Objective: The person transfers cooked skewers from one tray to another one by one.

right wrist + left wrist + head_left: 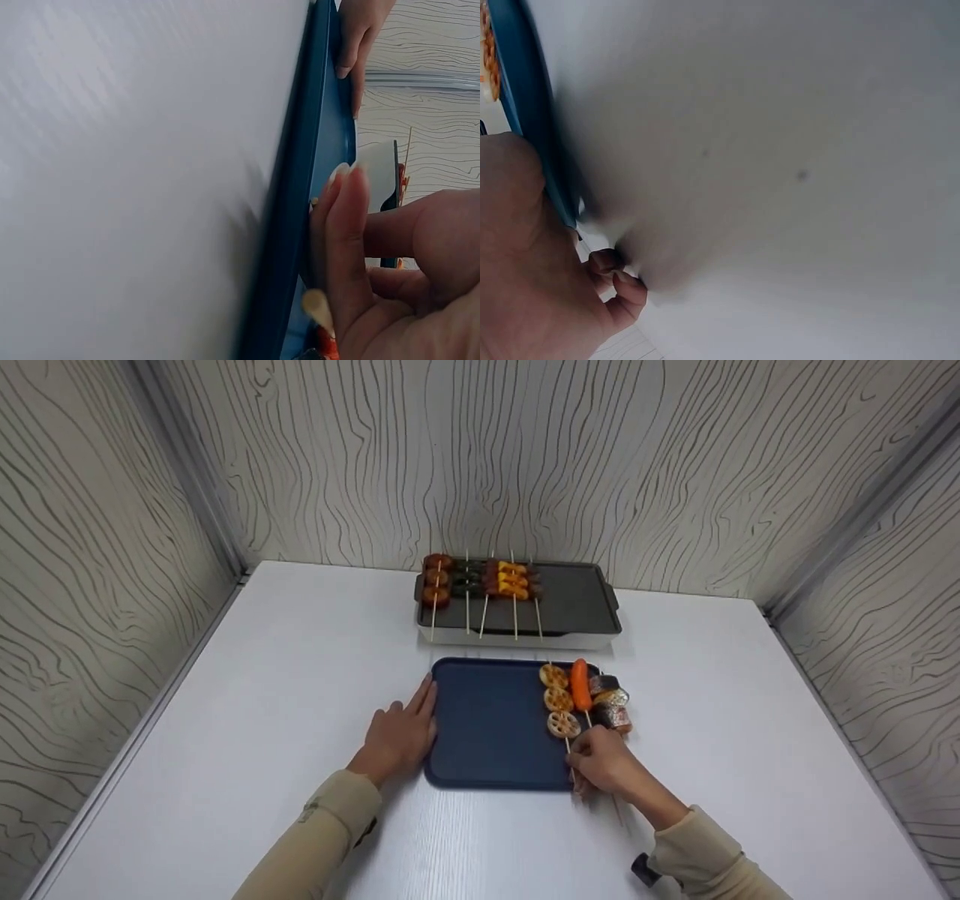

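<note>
A dark blue tray (pixel 487 724) lies on the white table. My left hand (pixel 401 735) holds its left rim, the thumb over the rim and the other fingers along the outside. On the tray's right side is a lotus root skewer (pixel 559 699); my right hand (pixel 604 757) pinches its stick near the lower end. Beside it lie a sausage skewer (pixel 580 686) and, rightmost, a skewer of dark-skinned chunks (pixel 611 705). The right hand hides part of their sticks. In the right wrist view, a stick end (pixel 315 306) shows beside the fingers.
Behind the tray stands a grill (pixel 574 600) with a dark plate and pale base. Several skewers lie across its left part, among them one with round brown pieces (pixel 436 577) and one with yellow pieces (pixel 513 581). Patterned wall panels (pixel 487 457) surround the table.
</note>
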A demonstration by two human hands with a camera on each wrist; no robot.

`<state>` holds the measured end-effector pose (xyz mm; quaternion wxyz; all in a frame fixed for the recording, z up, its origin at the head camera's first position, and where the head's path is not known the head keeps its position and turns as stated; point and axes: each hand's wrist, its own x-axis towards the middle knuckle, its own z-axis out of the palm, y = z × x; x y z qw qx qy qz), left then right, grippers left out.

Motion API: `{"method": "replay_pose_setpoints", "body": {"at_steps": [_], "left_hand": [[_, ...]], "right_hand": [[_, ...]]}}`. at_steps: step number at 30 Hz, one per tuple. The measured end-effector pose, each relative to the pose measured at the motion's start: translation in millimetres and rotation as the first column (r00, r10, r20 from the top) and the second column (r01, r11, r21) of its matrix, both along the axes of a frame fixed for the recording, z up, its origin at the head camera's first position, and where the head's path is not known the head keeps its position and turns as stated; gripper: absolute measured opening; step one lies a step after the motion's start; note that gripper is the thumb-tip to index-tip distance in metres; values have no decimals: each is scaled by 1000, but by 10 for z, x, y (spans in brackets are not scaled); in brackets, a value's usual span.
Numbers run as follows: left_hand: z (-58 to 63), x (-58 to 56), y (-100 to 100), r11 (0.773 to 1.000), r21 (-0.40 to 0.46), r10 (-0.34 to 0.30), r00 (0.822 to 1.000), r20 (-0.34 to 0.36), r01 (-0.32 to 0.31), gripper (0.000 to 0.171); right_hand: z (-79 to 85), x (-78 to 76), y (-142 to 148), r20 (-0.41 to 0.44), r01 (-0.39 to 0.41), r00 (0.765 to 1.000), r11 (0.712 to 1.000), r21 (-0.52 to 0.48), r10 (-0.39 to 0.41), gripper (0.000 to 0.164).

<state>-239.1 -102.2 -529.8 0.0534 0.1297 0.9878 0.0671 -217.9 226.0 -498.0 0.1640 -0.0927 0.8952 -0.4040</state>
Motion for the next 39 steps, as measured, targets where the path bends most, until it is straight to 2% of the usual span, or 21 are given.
{"method": "replay_pose_setpoints", "body": {"at_steps": [10,14,21,26,33,39], "left_hand": [[17,10,6,1000,-13,11,1000,9,-11,59],[13,7,5,1000,-7,12,1000,18,-12,59],[-1,-10,-11,1000,5,10,1000,8,-10,59],[-23,-19,-17,1000,9,8,1000,11,-8,59],[2,4,-6,1000,-11,4,1000,-5,-4,59],[24,10,-6,1000,-16,2,1000,-10,-2,59]], "right_hand": [[13,14,-10,-5,35,999,999,-2,-35,20],[24,15,-17,0,36,999,999,19,-36,18],[9,-8,-54,-54,30,998,996,83,-26,20],[3,-10,-87,-55,48,998,992,114,-42,21],[2,-4,-112,-84,48,996,984,169,-34,23],[41,23,-99,-79,43,996,986,162,-31,23]]}}
